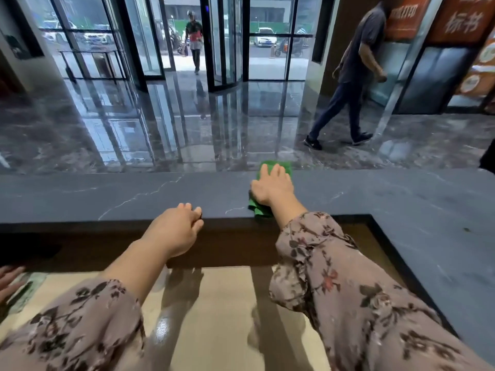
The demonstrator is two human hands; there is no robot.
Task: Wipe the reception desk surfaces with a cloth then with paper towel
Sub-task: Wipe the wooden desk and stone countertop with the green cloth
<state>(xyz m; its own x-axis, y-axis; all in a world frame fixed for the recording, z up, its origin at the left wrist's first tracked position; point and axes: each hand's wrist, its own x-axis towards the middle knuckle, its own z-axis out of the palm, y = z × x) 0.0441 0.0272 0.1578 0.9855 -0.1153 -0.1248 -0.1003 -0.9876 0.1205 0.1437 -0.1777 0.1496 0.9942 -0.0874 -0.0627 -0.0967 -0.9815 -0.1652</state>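
Note:
A green cloth (280,166) lies on the dark grey marble top of the reception desk (107,196). My right hand (272,187) lies flat on the cloth with straight fingers and presses it down near the counter's far edge. Part of the cloth (258,208) sticks out under my wrist at the near edge. My left hand (178,230) rests on the counter's near edge, its fingers curled over the lip. No paper towel is in view.
Below the raised counter lies a beige lower desk surface (227,303). Another person's hand (9,279) shows at the far left. The counter turns a corner at the right (442,236). Two people walk in the lobby beyond, one (353,76) close to the desk.

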